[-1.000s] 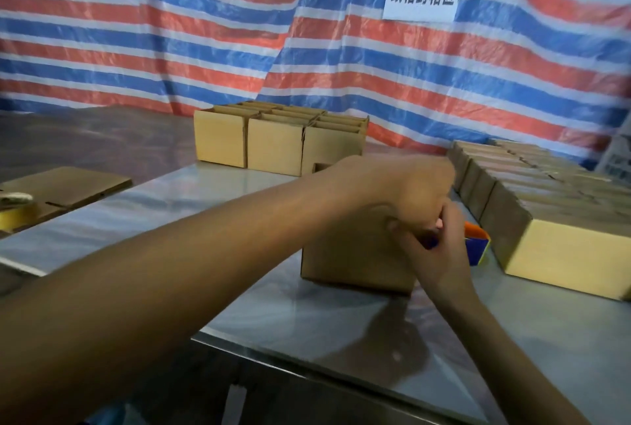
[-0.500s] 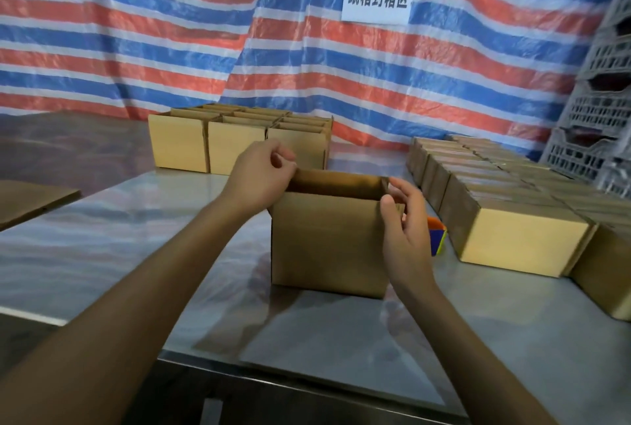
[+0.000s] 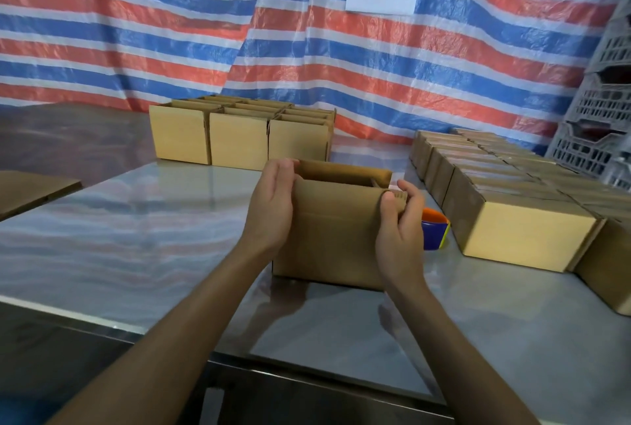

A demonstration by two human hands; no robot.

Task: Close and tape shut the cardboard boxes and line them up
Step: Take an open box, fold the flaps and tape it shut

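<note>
**Progress.** Rows of closed boxes (image 3: 512,219) stand packed side by side along the right edge of the table (image 3: 136,226). We cannot tell from here whether their seams carry tape. A block of open boxes (image 3: 239,141) waits at the far edge, left of middle, tops unfolded. We judge the job partway done: that block is left, plus the one in hand.

**Box in hand.** The open box (image 3: 336,236) sits upright, midway across the table and nearer the near edge. Its flaps are up and no tape shows on it.
- Left hand (image 3: 273,206): fingers straight, palm flat against the box's left end, grip not closed.
- Right hand (image 3: 399,223): grip pinching the right-end flap, thumb in front, fingers behind.

**Orientation.** The mouth faces up. The long axis runs left to right, roughly parallel to the near edge, with the broad face toward us. A blue-and-orange object (image 3: 435,230), likely the tape dispenser, lies just beside the box's right end, between it and the closed rows.
</note>
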